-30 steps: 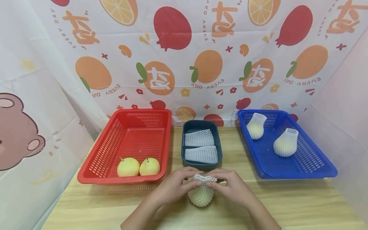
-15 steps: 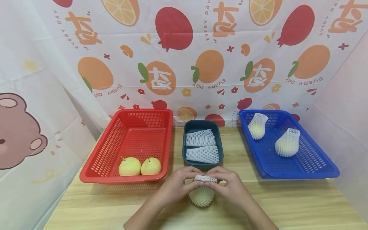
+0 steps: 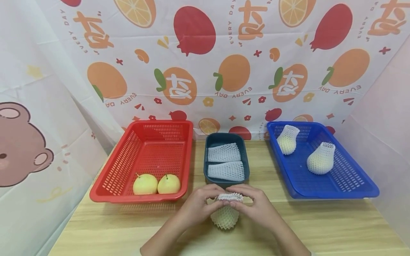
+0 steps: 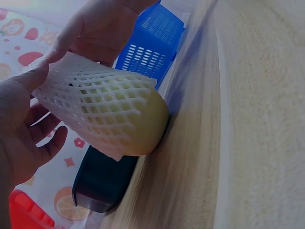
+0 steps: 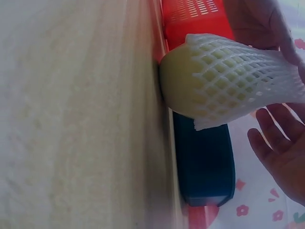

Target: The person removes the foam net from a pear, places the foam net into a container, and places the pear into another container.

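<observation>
A yellow pear (image 4: 155,125) stands on the table near its front edge, under a white foam net sleeve (image 3: 225,217). Its bottom shows bare below the sleeve's lower edge in both wrist views. My left hand (image 3: 199,205) pinches the sleeve's upper end from the left, thumb in front. From the right, my right hand (image 3: 256,204) pinches the same end, and the two thumbs nearly meet. Two more sleeves (image 3: 225,171) lie flat in a dark green box (image 3: 208,140) just beyond the hands.
At the left, a red basket (image 3: 110,199) holds two bare pears (image 3: 157,185). A blue basket (image 3: 336,195) at the right holds two sleeved pears (image 3: 320,160). A fruit-print cloth (image 3: 205,81) hangs behind the wooden table (image 3: 320,224).
The thumbs have come closer together at the sleeve's top, and its rim now stands as a band above them. Both hands stay at the same pear; the head view has shifted slightly.
</observation>
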Available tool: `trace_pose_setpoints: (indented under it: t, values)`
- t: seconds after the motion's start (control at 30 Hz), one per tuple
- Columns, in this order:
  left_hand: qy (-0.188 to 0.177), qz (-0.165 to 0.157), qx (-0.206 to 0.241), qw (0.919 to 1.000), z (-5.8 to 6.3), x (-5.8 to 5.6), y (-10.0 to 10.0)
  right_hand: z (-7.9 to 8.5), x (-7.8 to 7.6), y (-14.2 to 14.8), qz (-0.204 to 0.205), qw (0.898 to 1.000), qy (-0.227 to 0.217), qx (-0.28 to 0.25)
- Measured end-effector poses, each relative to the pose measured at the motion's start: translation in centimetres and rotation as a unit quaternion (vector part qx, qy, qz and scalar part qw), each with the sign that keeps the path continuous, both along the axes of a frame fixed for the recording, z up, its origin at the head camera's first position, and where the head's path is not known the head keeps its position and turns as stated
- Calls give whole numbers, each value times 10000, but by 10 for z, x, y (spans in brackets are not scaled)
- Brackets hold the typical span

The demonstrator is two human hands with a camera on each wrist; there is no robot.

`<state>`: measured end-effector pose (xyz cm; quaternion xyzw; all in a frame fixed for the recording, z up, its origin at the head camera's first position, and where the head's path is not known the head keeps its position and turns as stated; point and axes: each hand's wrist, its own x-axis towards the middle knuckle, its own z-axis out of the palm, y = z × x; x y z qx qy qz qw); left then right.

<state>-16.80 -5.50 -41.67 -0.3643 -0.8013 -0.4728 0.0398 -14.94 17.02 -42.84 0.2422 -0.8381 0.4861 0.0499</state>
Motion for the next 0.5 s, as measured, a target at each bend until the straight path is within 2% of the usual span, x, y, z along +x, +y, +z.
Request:
trace_pose_setpoints:
  t: [0.17,0.27,0.37,0.5]
  values:
    - [-37,93,299,9995,2,0,1,-3,0,-2,282,9975,-645,107]
    - [3,135,426,9990,2,1,2,-6,1,-5,346,9954,-885,150]
    - [78,144,525,9985,2,1,2,-9,2,-7,280,9952,-926,128]
    - [32,123,600,9981,2,0,2,-9,1,-9,119,9975,-683,95]
